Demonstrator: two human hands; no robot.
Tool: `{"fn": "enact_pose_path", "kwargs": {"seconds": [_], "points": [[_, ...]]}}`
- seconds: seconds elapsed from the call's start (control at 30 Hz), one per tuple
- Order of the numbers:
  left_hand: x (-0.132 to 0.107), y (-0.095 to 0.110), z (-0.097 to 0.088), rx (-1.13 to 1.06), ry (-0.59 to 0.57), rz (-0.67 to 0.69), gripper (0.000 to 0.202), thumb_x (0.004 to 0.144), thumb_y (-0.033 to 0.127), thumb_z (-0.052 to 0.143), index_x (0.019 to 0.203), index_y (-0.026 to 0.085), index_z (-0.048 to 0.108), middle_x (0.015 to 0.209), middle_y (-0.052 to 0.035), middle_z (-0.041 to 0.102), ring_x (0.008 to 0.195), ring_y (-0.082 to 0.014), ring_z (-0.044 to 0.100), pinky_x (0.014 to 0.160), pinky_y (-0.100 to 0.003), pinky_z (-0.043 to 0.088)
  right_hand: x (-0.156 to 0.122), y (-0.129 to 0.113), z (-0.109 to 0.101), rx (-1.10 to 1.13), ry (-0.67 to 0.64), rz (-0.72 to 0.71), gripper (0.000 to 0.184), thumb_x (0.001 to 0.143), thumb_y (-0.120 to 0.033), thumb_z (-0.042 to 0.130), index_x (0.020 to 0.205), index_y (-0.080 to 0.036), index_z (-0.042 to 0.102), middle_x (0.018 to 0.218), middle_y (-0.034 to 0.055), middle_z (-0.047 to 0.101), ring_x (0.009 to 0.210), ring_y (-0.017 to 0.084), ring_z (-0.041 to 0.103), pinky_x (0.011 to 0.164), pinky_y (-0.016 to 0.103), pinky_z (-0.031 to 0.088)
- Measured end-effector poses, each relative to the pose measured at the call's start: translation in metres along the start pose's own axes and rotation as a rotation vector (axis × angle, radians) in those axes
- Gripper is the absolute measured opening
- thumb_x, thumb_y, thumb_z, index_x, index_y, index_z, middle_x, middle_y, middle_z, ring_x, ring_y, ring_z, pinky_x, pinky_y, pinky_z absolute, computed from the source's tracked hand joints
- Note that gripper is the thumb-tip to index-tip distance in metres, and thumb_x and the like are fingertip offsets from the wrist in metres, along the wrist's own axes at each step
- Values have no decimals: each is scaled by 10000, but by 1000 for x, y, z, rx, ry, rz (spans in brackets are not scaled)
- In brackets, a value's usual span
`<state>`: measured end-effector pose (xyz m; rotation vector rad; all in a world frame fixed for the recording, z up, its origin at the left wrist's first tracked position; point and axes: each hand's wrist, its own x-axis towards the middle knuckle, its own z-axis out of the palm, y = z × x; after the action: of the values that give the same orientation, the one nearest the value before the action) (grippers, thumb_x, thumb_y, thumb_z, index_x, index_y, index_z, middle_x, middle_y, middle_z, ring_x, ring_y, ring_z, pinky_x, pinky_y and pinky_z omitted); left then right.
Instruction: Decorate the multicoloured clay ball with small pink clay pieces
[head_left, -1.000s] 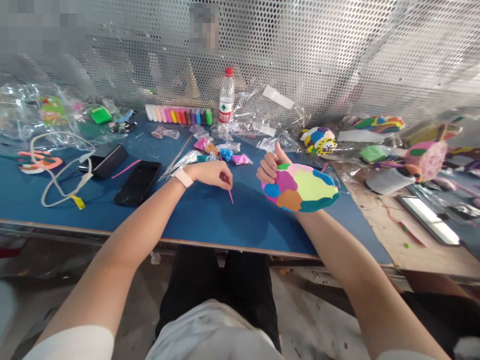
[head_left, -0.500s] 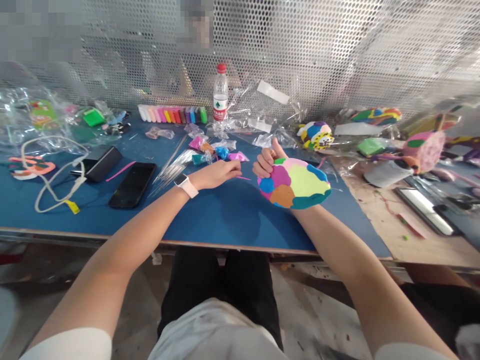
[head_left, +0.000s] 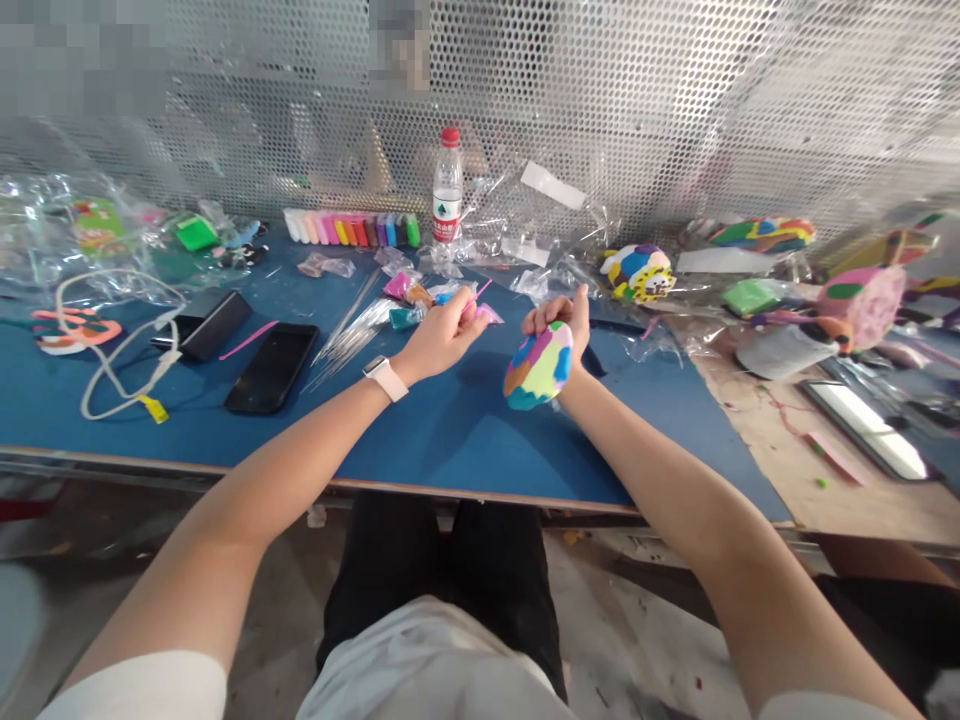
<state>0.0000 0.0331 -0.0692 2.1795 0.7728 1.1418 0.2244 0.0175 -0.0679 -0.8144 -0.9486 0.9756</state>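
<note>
while the black phone (head_left: 271, 367) lies toward the desk's (head_left: 450, 440) left edge, our left hand (head_left: 442, 330) pinches the thin pink stick (head_left: 480, 292) at mid-desk, tip raised toward the back edge. just right of it, the patchwork clay piece (head_left: 538, 365) hangs tilted on edge, clasped from above by our right hand (head_left: 559, 315). we'd steady the piece first and bring the stick in lightly, lest soft patches dent.

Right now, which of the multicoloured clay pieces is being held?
The patchwork disc in the right hand; the animal-like figure and the rest lie on the table.
</note>
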Motion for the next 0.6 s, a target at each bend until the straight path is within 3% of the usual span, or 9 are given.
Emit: {"fn": "enact_pose_path", "kwargs": {"seconds": [0.07, 0.17, 0.27, 0.43, 0.53, 0.6], "points": [[-3, -7, 11, -71, -43, -98, 428, 1056, 540, 705, 928, 262, 407, 793, 35, 522, 681, -160, 519, 689, -333, 395, -1, 1, 4, 73, 62, -47, 820, 849, -1048, 531, 581, -293, 356, 470, -26, 293, 447, 174, 375, 452, 374, 460], [-6, -7, 28, -260, -97, -243, 502, 982, 613, 780, 977, 255, 430, 988, -16, 638, 873, -177, 641, 794, -339, 503, -5, -3, 9, 62, -22, -13, 783, 891, -1017, 509, 600, -301, 377, 466, -27, 284, 439, 176, 372, 442, 371, 457], [-8, 6, 38, -566, -129, -413, 613, 901, 645, 854, 1006, 256, 392, 1102, -35, 658, 1019, -192, 695, 869, -355, 569, -7, -10, 10, 80, -90, -14, 775, 884, -1017, 525, 605, -303, 408, 479, -24, 292, 471, 193, 428, 495, 403, 520], [-12, 29, 41, -951, -227, -642, 804, 710, 494, 1052, 1000, 263, 338, 957, 40, 617, 917, -160, 704, 837, -359, 583, 0, -14, 3, 106, -112, -55, 771, 868, -998, 586, 591, -296, 424, 477, -29, 276, 492, 201, 467, 578, 441, 578], [-12, 34, 40, -973, -233, -667, 828, 643, 426, 1098, 1000, 254, 371, 923, 57, 594, 861, -145, 694, 778, -335, 569, 5, -14, 0, 114, -100, -83, 710, 892, -940, 628, 620, -294, 516, 501, -6, 353, 622, 248, 631, 660, 451, 624], [-10, 34, 36, -942, -165, -633, 792, 651, 420, 1094, 998, 247, 404, 934, 44, 601, 884, -155, 704, 769, -322, 567, 7, -15, -1, 52, -122, -34, 636, 871, -926, 669, 737, -305, 655, 570, 19, 495, 815, 303, 750, 735, 481, 661]]}}
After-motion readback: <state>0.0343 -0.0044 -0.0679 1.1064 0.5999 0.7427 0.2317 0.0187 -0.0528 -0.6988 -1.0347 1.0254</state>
